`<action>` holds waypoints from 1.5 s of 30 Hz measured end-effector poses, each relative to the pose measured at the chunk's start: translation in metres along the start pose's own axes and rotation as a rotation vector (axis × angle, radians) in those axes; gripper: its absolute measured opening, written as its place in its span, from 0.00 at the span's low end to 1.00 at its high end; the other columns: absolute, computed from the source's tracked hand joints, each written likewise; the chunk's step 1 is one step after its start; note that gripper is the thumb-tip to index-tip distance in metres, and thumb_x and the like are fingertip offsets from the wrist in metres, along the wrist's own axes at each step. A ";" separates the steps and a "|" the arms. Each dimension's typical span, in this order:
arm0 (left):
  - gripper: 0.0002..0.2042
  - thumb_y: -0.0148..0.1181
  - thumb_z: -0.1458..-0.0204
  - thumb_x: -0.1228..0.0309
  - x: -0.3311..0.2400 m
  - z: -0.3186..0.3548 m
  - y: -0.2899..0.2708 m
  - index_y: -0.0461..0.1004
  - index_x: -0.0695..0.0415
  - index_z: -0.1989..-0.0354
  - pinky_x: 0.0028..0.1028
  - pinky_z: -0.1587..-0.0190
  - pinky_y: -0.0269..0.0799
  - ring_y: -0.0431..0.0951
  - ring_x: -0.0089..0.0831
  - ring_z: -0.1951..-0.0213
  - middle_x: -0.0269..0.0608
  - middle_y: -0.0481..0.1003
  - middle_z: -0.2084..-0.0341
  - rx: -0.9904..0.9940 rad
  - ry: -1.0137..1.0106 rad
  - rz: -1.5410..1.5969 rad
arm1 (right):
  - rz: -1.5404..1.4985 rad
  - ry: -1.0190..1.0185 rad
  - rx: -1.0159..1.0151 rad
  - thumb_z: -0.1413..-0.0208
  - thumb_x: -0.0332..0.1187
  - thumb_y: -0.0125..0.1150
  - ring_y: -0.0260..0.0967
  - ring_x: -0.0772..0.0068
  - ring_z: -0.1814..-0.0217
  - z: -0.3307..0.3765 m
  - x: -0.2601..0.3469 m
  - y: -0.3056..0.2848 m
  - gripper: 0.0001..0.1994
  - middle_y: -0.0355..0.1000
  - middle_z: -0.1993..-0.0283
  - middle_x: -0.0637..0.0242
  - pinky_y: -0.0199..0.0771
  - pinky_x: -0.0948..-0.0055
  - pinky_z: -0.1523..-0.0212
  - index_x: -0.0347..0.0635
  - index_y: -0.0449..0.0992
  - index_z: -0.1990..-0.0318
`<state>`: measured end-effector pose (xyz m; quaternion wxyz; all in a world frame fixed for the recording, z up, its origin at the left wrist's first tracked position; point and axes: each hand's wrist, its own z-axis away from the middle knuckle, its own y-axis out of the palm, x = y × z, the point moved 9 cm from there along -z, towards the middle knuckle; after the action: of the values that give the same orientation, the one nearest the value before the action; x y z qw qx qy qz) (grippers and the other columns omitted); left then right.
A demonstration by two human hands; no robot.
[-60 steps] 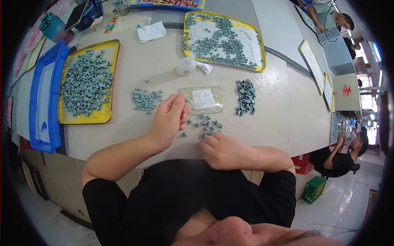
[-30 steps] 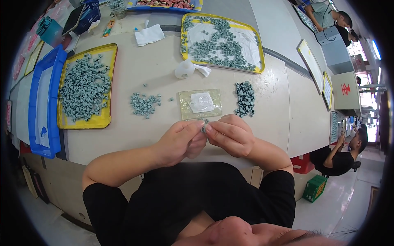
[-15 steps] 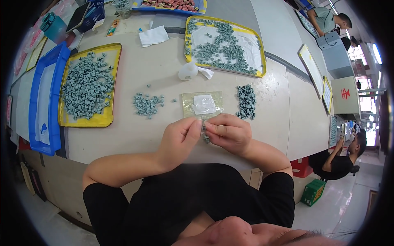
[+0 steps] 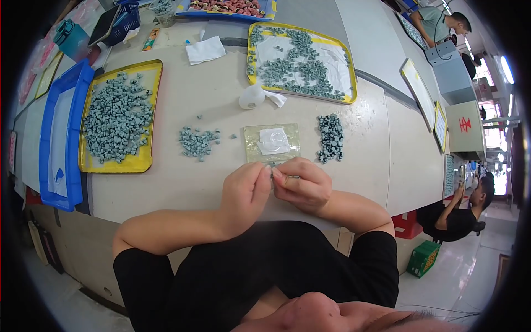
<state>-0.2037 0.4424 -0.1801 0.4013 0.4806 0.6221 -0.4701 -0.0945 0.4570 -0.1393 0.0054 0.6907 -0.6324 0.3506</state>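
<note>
My left hand (image 4: 243, 191) and my right hand (image 4: 304, 185) meet at the near edge of the table, fingertips pinched together. Between them is a small grey-green piece (image 4: 272, 165), mostly covered by my fingers. Just beyond lies a yellowish translucent pad (image 4: 251, 149) with a white paper (image 4: 274, 141) and a clear round thing on it. A loose pile of small grey-green pieces (image 4: 196, 143) sits left of the pad. To its right, a denser block of darker grey-green pieces (image 4: 331, 138) stands in rough rows.
A yellow tray (image 4: 145, 160) heaped with grey-green pieces stands left, beside a blue bin (image 4: 48, 138). Farther back are another yellow-rimmed tray (image 4: 354, 91), a white squeeze bottle (image 4: 251, 97), a white tissue (image 4: 206, 51) and a teal bottle (image 4: 72, 39). Two people sit at the right.
My hands have drawn closer together, the right turning inward. The small piece that showed below my right fingertips is now hidden.
</note>
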 end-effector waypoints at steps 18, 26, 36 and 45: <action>0.12 0.38 0.38 0.66 0.035 -0.012 0.058 0.62 0.58 0.71 0.19 0.79 0.48 0.51 0.16 0.81 0.28 0.56 0.82 0.346 -0.585 0.683 | -0.100 0.384 0.114 0.61 0.19 0.64 0.73 0.69 0.68 0.005 -0.060 -0.030 0.13 0.74 0.67 0.64 0.75 0.76 0.69 0.39 0.77 0.64; 0.12 0.38 0.38 0.65 0.037 -0.009 0.062 0.62 0.58 0.71 0.19 0.78 0.49 0.51 0.17 0.81 0.28 0.56 0.81 0.375 -0.631 0.798 | -0.110 0.317 0.126 0.61 0.19 0.65 0.73 0.68 0.68 0.005 -0.060 -0.029 0.12 0.74 0.67 0.63 0.75 0.76 0.70 0.38 0.77 0.65; 0.12 0.40 0.39 0.66 0.038 -0.012 0.062 0.62 0.58 0.73 0.20 0.80 0.48 0.51 0.17 0.82 0.29 0.56 0.82 0.400 -0.625 0.735 | -0.094 0.300 0.129 0.62 0.19 0.65 0.72 0.68 0.69 0.002 -0.058 -0.035 0.10 0.73 0.69 0.63 0.74 0.76 0.72 0.37 0.76 0.68; 0.07 0.42 0.42 0.71 0.052 0.000 0.078 0.64 0.58 0.70 0.18 0.81 0.48 0.52 0.17 0.82 0.30 0.60 0.79 0.427 -0.911 0.796 | 0.247 0.651 0.427 0.52 0.22 0.57 0.72 0.63 0.69 -0.010 -0.113 -0.087 0.06 0.73 0.68 0.59 0.71 0.72 0.69 0.36 0.77 0.65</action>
<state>-0.1388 0.4618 -0.2447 0.6646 0.4961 0.0559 -0.5559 -0.0180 0.5775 -0.1497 0.0199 0.4483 -0.5888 0.6723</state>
